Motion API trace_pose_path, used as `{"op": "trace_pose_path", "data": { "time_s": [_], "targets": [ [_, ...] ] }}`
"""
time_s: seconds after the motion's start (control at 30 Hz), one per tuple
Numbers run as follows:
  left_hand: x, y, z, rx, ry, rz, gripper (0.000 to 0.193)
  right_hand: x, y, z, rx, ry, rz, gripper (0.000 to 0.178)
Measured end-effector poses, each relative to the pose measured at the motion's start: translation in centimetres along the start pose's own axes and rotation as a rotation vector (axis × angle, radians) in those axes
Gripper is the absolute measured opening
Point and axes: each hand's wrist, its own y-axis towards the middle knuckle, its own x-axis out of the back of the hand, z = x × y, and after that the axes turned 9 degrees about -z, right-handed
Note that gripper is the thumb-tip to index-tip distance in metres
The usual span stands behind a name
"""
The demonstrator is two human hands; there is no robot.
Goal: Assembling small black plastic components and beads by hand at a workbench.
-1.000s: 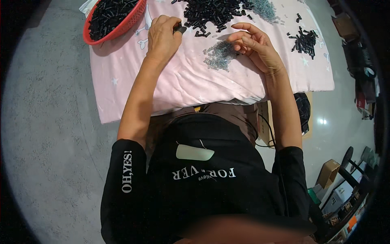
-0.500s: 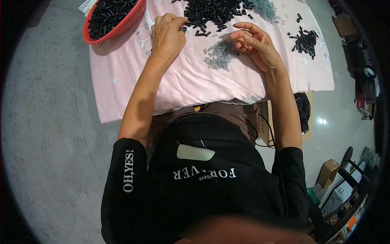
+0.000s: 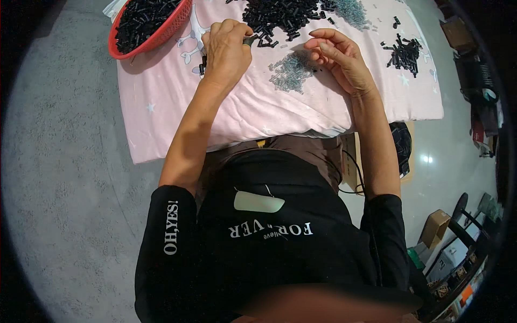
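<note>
Surface: pale pink cloth with white star and animal prints [image 3: 161, 102] covers a low table, which stands on a grey speckled floor [image 3: 59, 177].
Left hand: left hand [image 3: 226, 46] lies knuckles up on the cloth, fingers curled shut around a small dark tube-shaped piece [image 3: 250, 39] whose tip shows at the thumb side; another short black piece [image 3: 202, 65] pokes out at the hand's outer edge.
Right hand: right hand [image 3: 339, 56] hovers palm up just right of centre, fingers loosely bent and thumb meeting the fingertips; whether it pinches anything is too small to tell.
Between the hands: loose heap of tiny grey-silver metal bits [image 3: 291, 72] lies on the cloth, touching neither hand clearly.
Main heap: large pile of short black plastic tubes [image 3: 280, 13] spreads at the far edge of the cloth, just beyond both hands.
Side heap: smaller cluster of the same black tubes [image 3: 405, 51] sits well to the right.
Basket: red round plastic mesh basket [image 3: 156, 39], filled with black tubes, rests on the far left corner of the cloth, near the left hand.
Surroundings: cardboard boxes and shelving [image 3: 447, 242] crowd the floor at the right.
</note>
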Motion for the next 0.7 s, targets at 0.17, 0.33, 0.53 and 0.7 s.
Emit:
{"op": "trace_pose_path", "data": {
  "time_s": [0.17, 0.33, 0.53, 0.7],
  "targets": [
    [-0.1, -0.1, -0.3, 0.015, 0.004, 0.026, 0.028, 0.1, 0.0, -0.2, 0.014, -0.023, 0.006, 0.029],
    [-0.2, -0.2, -0.5, 0.039, -0.011, 0.052, 0.03, 0.1, 0.0, -0.3, 0.014, -0.032, 0.012, 0.027],
    [0.9, 0.4, -4.2, -0.014, -0.284, 0.035, 0.027, -0.2, -0.2, -0.3, 0.01, -0.048, -0.023, 0.025],
    [0.6, 0.2, -6.4, -0.087, -0.363, 0.007, 0.026, -0.7, -0.4, -0.1, -0.019, -0.1, -0.078, 0.025]
  ]
}}
